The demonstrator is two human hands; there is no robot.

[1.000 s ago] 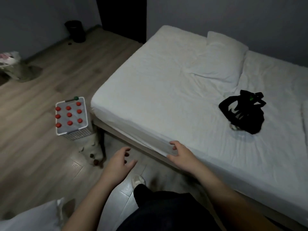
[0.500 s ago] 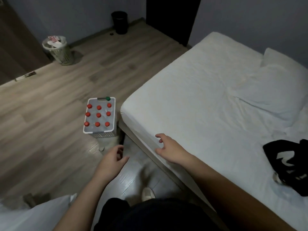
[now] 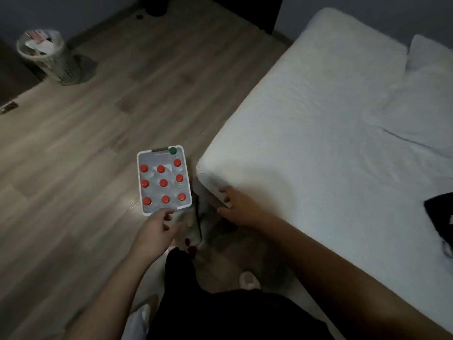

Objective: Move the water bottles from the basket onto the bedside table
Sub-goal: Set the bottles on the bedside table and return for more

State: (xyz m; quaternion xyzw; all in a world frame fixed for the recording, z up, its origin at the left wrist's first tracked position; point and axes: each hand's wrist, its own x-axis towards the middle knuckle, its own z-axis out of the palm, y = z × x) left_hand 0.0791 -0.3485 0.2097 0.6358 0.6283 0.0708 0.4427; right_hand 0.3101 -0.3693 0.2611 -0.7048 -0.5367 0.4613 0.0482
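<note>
Reaching down with the left hand toward the basket, fingers loosely spread and holding nothing, fingertips just at the near rim. Leaning the right hand on the corner of the bed, fingers relaxed over the mattress edge, also holding nothing. Finding the basket on the wooden floor, just beside that bed corner, with the water bottles standing upright inside: nine red caps in three rows, and one green-capped bottle at the far corner. Judging this as the very first pick, with the rows looking full and nothing taken out yet. Aiming at the nearest row first, being closest to the fingers and open on the near side. Wrapping the fingers around the neck below the cap, not pinching only the cap, probably a slippery and weak hold. Lifting straight up, to avoid dragging the closely packed neighbours or tipping the light basket. Using the right hand for balance while bending, or bringing it over for a second bottle. Not seeing the bedside table anywhere in this view, so looking for it before carrying anything. Taking care in the dim light, with small caps easy to misjudge.
</note>
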